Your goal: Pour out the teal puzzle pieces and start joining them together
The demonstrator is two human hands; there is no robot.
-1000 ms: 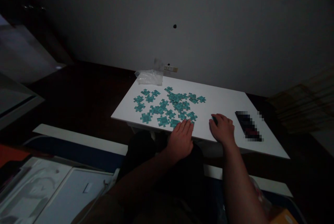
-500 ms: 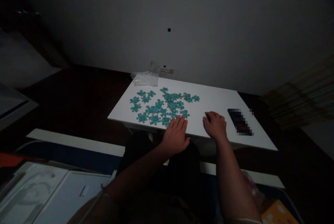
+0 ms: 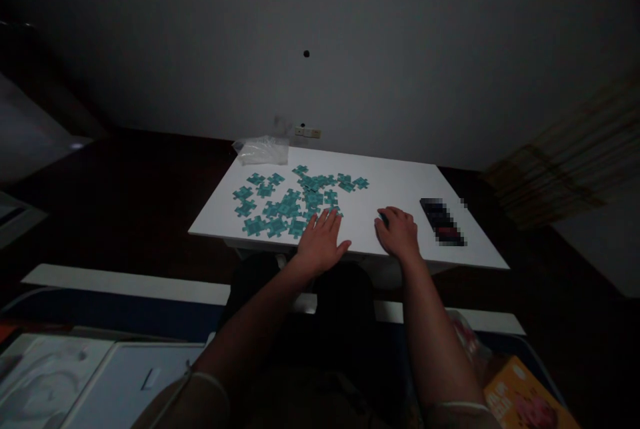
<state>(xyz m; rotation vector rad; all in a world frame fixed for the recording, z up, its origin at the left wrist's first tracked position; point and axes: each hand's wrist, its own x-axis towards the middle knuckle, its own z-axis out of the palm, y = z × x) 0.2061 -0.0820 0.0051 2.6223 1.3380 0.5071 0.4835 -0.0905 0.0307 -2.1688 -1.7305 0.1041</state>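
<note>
Here we have them: thin, flat, teal interlocking jigsaw pieces (image 3: 290, 204), strewn in a loose cluster over the left half of the white rectangular tabletop (image 3: 395, 179), some overlapping in the middle! They look light and fairly stiff, probably card, likely to slide easily on that smooth surface; the tabs look the weak spots, liable to bend. Best hold, I'd judge: a pinch on opposite edges of the body.

And the hands! The left hand (image 3: 319, 242) lies palm down at the near edge, fingers stretched, thumb spread, fingertips right up at the nearest pieces; gripping nothing visible. Over to the right hand (image 3: 399, 234), apart from the cluster on its right, fingers curled round a small dark object (image 3: 384, 219), too hidden to identify. Beyond the pieces, a clear crumpled plastic bag (image 3: 263, 151) sits at the far left corner.
</note>
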